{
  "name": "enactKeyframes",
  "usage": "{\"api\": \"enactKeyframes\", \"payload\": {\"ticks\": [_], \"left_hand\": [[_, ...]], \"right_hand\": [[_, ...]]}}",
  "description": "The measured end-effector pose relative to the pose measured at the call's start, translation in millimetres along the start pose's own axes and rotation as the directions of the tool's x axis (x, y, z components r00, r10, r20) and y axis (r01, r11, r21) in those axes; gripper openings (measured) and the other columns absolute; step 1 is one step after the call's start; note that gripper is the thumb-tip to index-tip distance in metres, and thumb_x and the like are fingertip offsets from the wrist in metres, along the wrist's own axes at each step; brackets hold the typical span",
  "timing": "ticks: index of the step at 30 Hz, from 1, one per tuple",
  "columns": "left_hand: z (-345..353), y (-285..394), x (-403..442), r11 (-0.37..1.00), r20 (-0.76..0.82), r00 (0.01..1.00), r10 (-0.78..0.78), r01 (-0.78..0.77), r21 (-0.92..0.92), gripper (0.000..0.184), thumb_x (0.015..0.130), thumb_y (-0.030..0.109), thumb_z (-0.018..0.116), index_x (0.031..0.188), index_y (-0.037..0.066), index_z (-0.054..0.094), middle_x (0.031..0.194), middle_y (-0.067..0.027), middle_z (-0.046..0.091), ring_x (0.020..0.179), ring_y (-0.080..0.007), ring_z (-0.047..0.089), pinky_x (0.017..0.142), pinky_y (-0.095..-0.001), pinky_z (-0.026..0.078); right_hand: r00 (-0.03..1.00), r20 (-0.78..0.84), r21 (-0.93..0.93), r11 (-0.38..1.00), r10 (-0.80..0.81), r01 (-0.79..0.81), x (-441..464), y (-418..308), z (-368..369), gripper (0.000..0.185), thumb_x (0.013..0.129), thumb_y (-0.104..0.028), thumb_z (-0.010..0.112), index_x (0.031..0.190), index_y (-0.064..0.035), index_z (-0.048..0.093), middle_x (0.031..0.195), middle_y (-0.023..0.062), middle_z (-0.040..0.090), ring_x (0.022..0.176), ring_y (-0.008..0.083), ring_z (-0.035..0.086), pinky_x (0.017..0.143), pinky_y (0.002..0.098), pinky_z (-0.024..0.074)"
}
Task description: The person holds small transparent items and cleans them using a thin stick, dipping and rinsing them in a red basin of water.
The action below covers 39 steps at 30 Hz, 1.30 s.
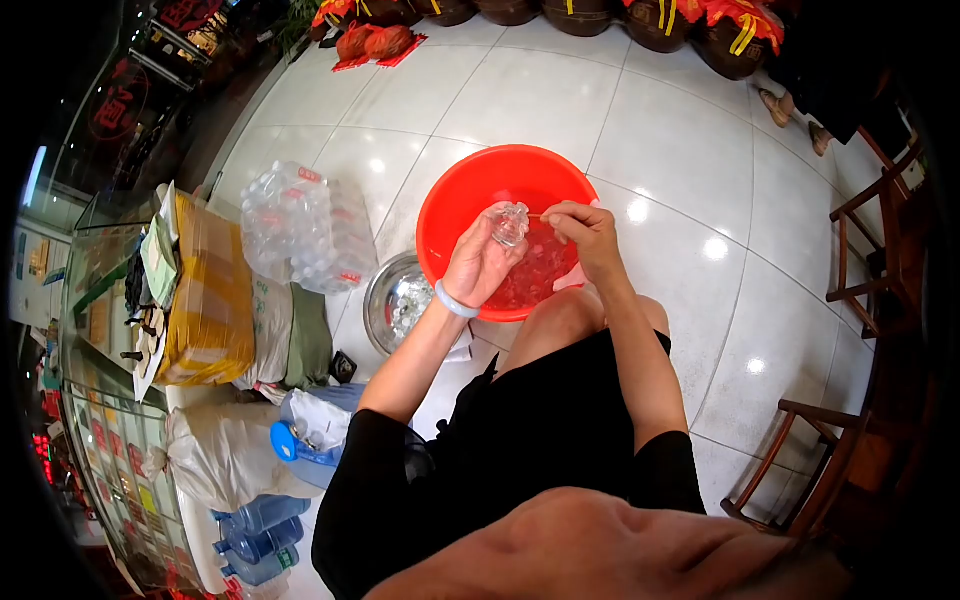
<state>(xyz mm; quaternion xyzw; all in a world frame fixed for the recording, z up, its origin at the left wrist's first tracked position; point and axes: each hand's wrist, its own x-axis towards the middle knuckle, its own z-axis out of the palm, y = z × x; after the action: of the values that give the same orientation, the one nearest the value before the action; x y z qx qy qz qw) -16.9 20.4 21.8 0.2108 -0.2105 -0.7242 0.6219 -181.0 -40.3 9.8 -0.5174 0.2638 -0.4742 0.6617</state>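
Observation:
Over a red plastic basin (440, 265), my left hand (478, 262) holds a small clear glass-like piece (510, 225) between thumb and fingers. A pale bracelet (457, 300) circles that wrist. My right hand (585, 232) pinches a thin brownish stick (538, 216), its tip pointing at the clear piece; whether they touch is hard to tell. Several clear pieces lie low in the basin, too small to make out singly. A steel bowl (375, 300) with more small clear pieces stands on the floor, left of the basin and partly behind my left forearm.
Shrink-wrapped plastic bottles (300, 228) stand at the left, near a taped carton (210, 290). Closer lie a white sack (225, 450) and large blue water jugs (262, 540). Wooden chairs (840, 295) line the right. Dark jars (655, 25) stand behind; a person's feet (778, 108) show far right.

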Motion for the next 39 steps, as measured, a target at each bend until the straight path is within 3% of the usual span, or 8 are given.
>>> {"api": "enactKeyframes", "payload": {"ticks": [5, 7, 10, 15, 22, 25, 29, 39], "left_hand": [[-20.6, 1.1, 3.5, 0.999, 0.083, 0.996, -0.028, 0.027, 0.021, 0.032, 0.088, 0.029, 0.046, 0.108, 0.005, 0.048, 0.106, -0.0061, 0.054, 0.093, -0.0131, 0.051, 0.069, -0.0260, 0.042], [-17.9, 2.2, 3.5, 0.999, 0.122, 0.992, -0.037, 0.038, -0.001, 0.032, 0.088, 0.030, 0.045, 0.107, 0.005, 0.049, 0.105, -0.0060, 0.055, 0.092, -0.0128, 0.051, 0.066, -0.0248, 0.041], [-15.2, 3.3, 1.0, 0.999, 0.031, 0.999, -0.030, 0.028, 0.035, 0.034, 0.089, 0.033, 0.043, 0.106, 0.004, 0.049, 0.102, -0.0066, 0.055, 0.078, -0.0107, 0.051, 0.059, -0.0222, 0.039], [-15.5, 5.4, -0.2, 0.993, -0.022, 0.999, -0.042, 0.044, 0.114, 0.041, 0.091, 0.036, 0.036, 0.105, 0.001, 0.049, 0.093, -0.0089, 0.056, 0.054, -0.0085, 0.035, 0.049, -0.0202, 0.031], [-14.8, 6.2, -0.2, 0.987, 0.016, 0.998, -0.053, 0.050, 0.155, 0.040, 0.091, 0.035, 0.036, 0.102, 0.000, 0.051, 0.091, -0.0098, 0.057, 0.054, -0.0089, 0.036, 0.049, -0.0204, 0.032], [-11.1, 2.9, -1.3, 0.980, -0.140, 0.989, -0.044, 0.070, 0.185, 0.039, 0.091, 0.034, 0.037, 0.100, -0.001, 0.051, 0.092, -0.0107, 0.058, 0.053, -0.0086, 0.037, 0.050, -0.0209, 0.033], [-9.8, 1.5, 0.6, 0.980, -0.032, 0.998, -0.056, 0.062, 0.192, 0.037, 0.091, 0.032, 0.038, 0.098, -0.001, 0.052, 0.091, -0.0108, 0.059, 0.053, -0.0082, 0.039, 0.050, -0.0212, 0.034], [0.9, 0.6, 3.9, 0.976, -0.140, 0.986, -0.091, 0.117, 0.185, 0.036, 0.092, 0.032, 0.036, 0.097, 0.000, 0.051, 0.088, -0.0097, 0.059, 0.056, -0.0090, 0.044, 0.049, -0.0205, 0.035]], "right_hand": [[0.991, -0.133, -0.051, 0.999, -0.006, -0.001, 3.2, -5.2, -4.5, 0.009, 0.076, -0.004, 0.057, 0.080, 0.0007, 0.064, 0.072, 0.0006, 0.060, 0.065, 0.0064, 0.052, 0.061, 0.0184, 0.0407], [0.988, -0.084, -0.159, 0.980, -0.131, 0.116, 3.8, -3.1, -5.9, 0.009, 0.075, -0.003, 0.057, 0.079, 0.0018, 0.063, 0.073, 0.0020, 0.060, 0.067, 0.0082, 0.054, 0.063, 0.0190, 0.0415], [0.993, -0.050, -0.178, 0.979, -0.111, 0.100, 2.8, -4.6, -7.1, 0.008, 0.075, -0.002, 0.057, 0.079, 0.0026, 0.063, 0.073, 0.0028, 0.060, 0.068, 0.0084, 0.054, 0.063, 0.0193, 0.0415], [0.995, -0.009, -0.237, 0.967, -0.097, 0.092, 3.0, -5.1, -11.6, 0.008, 0.075, -0.002, 0.057, 0.079, 0.0018, 0.063, 0.072, 0.0026, 0.059, 0.069, 0.0082, 0.053, 0.063, 0.0200, 0.0410], [0.994, 0.070, -0.287, 0.952, -0.085, 0.101, 2.6, -6.1, -8.9, 0.010, 0.076, -0.004, 0.057, 0.082, 0.0014, 0.062, 0.071, 0.0012, 0.057, 0.067, 0.0071, 0.051, 0.062, 0.0200, 0.0401], [0.997, 0.068, -0.278, 0.959, -0.042, 0.059, 2.1, -5.4, -4.4, 0.011, 0.077, -0.005, 0.057, 0.085, 0.0010, 0.060, 0.071, 0.0003, 0.056, 0.068, 0.0060, 0.050, 0.061, 0.0193, 0.0399], [0.998, 0.027, -0.254, 0.965, -0.064, 0.068, 2.5, -0.8, -2.9, 0.010, 0.078, -0.006, 0.056, 0.086, -0.0001, 0.058, 0.072, -0.0004, 0.056, 0.068, 0.0051, 0.050, 0.062, 0.0188, 0.0397], [0.980, 0.136, 0.027, 0.988, 0.144, -0.149, 4.3, -13.0, -8.4, 0.011, 0.079, -0.007, 0.055, 0.086, -0.0005, 0.061, 0.071, 0.0005, 0.057, 0.060, 0.0062, 0.045, 0.055, 0.0188, 0.0366]]}}
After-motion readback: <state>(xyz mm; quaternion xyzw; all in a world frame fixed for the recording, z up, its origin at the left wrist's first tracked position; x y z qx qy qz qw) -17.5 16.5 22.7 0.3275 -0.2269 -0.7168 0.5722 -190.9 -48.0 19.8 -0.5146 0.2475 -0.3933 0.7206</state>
